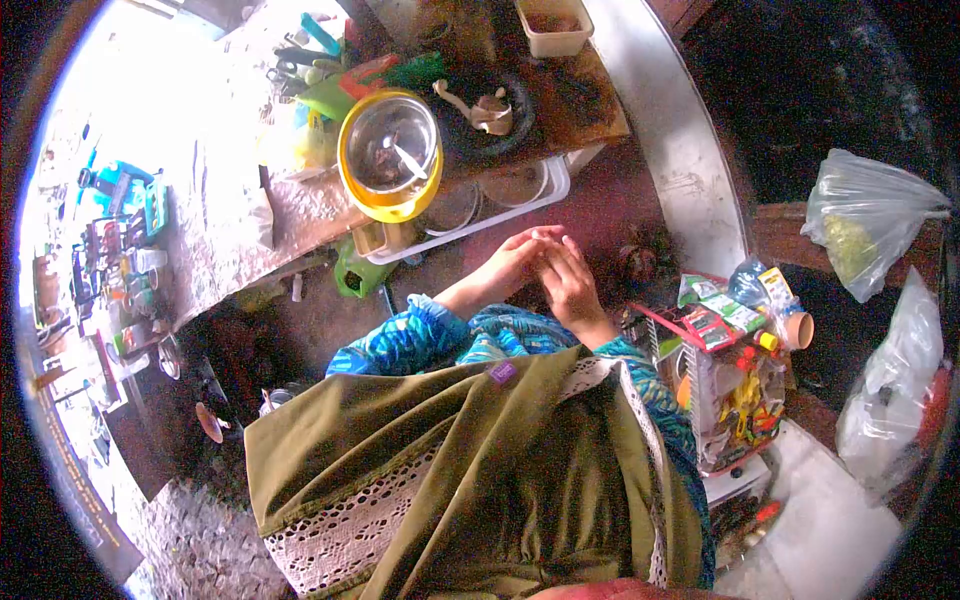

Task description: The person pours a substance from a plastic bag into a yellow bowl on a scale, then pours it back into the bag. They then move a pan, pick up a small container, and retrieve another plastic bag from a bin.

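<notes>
In front of my body, my left hand (512,262) and my right hand (571,286) meet, with their fingertips touching. The fingers of both are stretched out, and I make out nothing held in them. Just beyond them on the wooden table edge sits a yellow bowl (362,197) with a metal bowl (375,118) inside it. A light-coloured spoon (410,163) and some dark bits lie in the metal bowl. To its right a black stone mortar (520,130) holds a pale pestle (490,116).
Below the tabletop is a white rack (520,216) with round containers. A green bag (357,270) hangs beside it. On my right stands a basket (735,400) of packets and bottles, with plastic bags (875,215) hanging farther right. A cream tub (555,40) is at the back.
</notes>
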### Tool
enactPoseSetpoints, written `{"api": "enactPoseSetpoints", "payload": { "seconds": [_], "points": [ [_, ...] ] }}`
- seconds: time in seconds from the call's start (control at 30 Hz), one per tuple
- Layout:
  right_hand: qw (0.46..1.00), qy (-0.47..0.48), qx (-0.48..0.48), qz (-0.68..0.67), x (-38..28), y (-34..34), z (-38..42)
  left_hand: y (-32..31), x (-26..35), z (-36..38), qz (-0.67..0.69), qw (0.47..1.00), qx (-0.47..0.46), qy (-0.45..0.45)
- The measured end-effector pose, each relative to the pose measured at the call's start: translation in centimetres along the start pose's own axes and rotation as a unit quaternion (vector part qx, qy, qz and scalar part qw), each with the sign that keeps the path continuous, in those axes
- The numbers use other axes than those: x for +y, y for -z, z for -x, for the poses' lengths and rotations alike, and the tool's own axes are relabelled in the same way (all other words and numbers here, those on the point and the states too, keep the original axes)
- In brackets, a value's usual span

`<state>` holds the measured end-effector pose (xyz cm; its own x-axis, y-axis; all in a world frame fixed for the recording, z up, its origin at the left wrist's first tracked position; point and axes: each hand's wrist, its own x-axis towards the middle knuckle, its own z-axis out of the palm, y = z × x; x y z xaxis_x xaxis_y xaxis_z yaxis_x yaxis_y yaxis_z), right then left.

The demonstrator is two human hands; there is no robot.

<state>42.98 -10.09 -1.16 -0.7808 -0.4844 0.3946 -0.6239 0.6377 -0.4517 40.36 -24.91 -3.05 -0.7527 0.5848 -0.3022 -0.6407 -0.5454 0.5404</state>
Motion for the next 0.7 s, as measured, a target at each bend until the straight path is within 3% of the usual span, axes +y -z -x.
{"api": "enactPoseSetpoints", "payload": {
  "seconds": [0.03, 0.1, 0.13, 0.17, 0.27, 0.37, 0.43, 0.5, 0.53, 0.57, 0.67, 0.7],
  "points": [
    [1.0, -0.001, -0.001, -0.001, -0.1, 0.1, 0.5, 0.3, -0.2, -0.1, -0.018, 0.999, -0.035, -0.003],
    [0.996, -0.083, 0.021, -0.031, -0.4, 0.2, 1.4, 0.8, -1.1, -0.8, -0.069, 0.997, -0.017, 0.007],
    [0.989, -0.112, 0.08, -0.057, -1.5, 1.3, 0.1, 1.1, -1.3, -1.3, -0.011, 0.998, -0.046, 0.042],
    [0.989, -0.114, 0.08, -0.057, -2.1, 2.2, -0.7, 1.3, -1.6, -1.5, 0.047, 0.993, -0.074, 0.077],
    [0.962, -0.223, 0.129, -0.092, -2.2, 2.9, -1.3, -0.4, -1.0, -0.9, 0.05, 0.991, -0.029, 0.117],
    [0.977, -0.193, 0.093, -0.005, -1.7, 1.0, -1.0, -0.7, -0.7, -0.6, -0.004, 0.99, -0.006, 0.14],
    [0.977, -0.198, 0.083, -0.016, -1.9, 1.0, -0.9, -0.7, -0.4, -0.6, -0.073, 0.988, 0.002, 0.133],
    [0.961, -0.216, 0.113, -0.133, -1.7, 1.7, -0.9, -0.7, -0.6, -0.4, -0.078, 0.992, -0.008, 0.102],
    [0.96, -0.216, 0.132, -0.117, -1.8, 2.6, -1.5, -0.5, -0.7, -0.4, -0.062, 0.995, -0.011, 0.081],
    [0.93, -0.268, 0.165, -0.19, -2.5, 3.6, -2.1, -0.2, -0.9, -0.4, -0.046, 0.997, -0.013, 0.06],
    [0.684, -0.472, 0.167, -0.531, -1.6, 3.2, -1.7, -1.9, -0.7, -0.1, -0.077, 0.995, -0.021, 0.065],
    [0.702, -0.507, 0.155, -0.475, -1.4, 2.4, -1.6, -2.6, -0.6, 0.1, -0.094, 0.994, -0.006, 0.061]
  ]
}}
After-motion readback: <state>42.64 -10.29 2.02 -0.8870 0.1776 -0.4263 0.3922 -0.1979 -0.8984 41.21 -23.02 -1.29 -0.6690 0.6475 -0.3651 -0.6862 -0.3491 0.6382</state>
